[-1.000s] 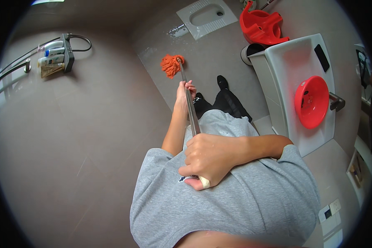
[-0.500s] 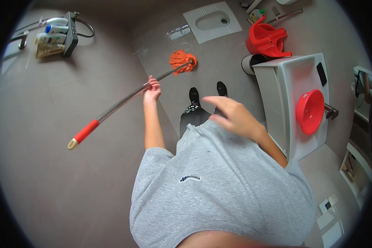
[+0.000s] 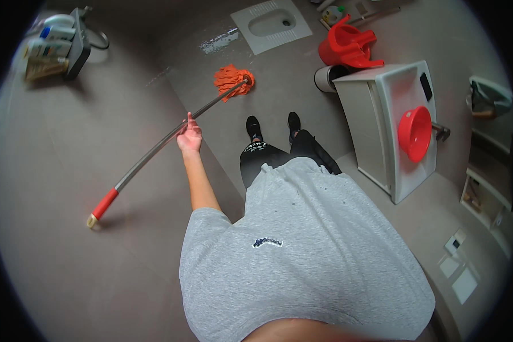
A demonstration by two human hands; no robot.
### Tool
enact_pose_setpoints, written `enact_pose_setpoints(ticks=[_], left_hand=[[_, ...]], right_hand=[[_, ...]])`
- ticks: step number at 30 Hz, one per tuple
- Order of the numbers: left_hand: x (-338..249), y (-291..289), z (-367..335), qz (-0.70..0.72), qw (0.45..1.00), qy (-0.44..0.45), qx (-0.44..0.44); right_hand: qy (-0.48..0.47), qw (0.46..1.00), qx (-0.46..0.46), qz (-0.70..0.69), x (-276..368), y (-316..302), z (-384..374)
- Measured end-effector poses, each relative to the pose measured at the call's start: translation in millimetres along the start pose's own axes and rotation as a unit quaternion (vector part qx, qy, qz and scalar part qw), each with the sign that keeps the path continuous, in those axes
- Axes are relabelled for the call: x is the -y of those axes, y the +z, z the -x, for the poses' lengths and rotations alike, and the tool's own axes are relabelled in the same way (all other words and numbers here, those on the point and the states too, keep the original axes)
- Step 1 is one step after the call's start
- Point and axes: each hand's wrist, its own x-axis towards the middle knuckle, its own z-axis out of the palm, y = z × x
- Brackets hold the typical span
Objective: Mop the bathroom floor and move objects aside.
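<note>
A mop (image 3: 145, 158) with a metal pole, a red grip and an orange head (image 3: 232, 81) slants across the left side. Its head rests on the floor, and its grip end lies close to the wall, casting a shadow there. My left hand (image 3: 190, 139) is at the middle of the pole, palm showing. Its fingers look loosened and partly stretched, lying against the pole instead of wrapped round it. My right hand is out of view.
A white squat toilet (image 3: 244, 35) is set in the floor ahead. On the right are a red mop bucket (image 3: 347, 48), a bin (image 3: 326, 80) and a washbasin cabinet (image 3: 366, 134) bearing a red basin (image 3: 415, 134). A shelf (image 3: 77, 48) of bottles hangs at the upper left.
The mop's grip end has sunk toward the wall, and my left hand's fingers have loosened on the pole. My right hand has left the view. The whole scene has shifted left.
</note>
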Motion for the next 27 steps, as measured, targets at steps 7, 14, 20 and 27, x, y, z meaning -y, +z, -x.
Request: enact_pose_setpoints(ticks=[7, 14, 20, 27], left_hand=[[5.8, -18.9, -2.8, 0.086, 0.996, 0.028, -0.023], [62.6, 34.5, 8.4, -0.304, 0.945, 0.107, 0.064], [71.7, 116.2, 3.8, -0.478, 0.83, 0.198, -0.209], [12.8, 304.0, -24.1, -0.487, 0.789, 0.373, -0.029]], right_hand=[[0.005, 0.996, -0.026, -0.081, -27.0, -17.0, 41.7], [-0.005, 0.988, -0.008, -0.156, -61.4, -31.0, 27.6], [-0.014, 0.971, 0.01, -0.237, -106.0, -37.1, 22.2], [0.197, 0.918, 0.004, -0.344, -193.8, -54.8, 0.7]])
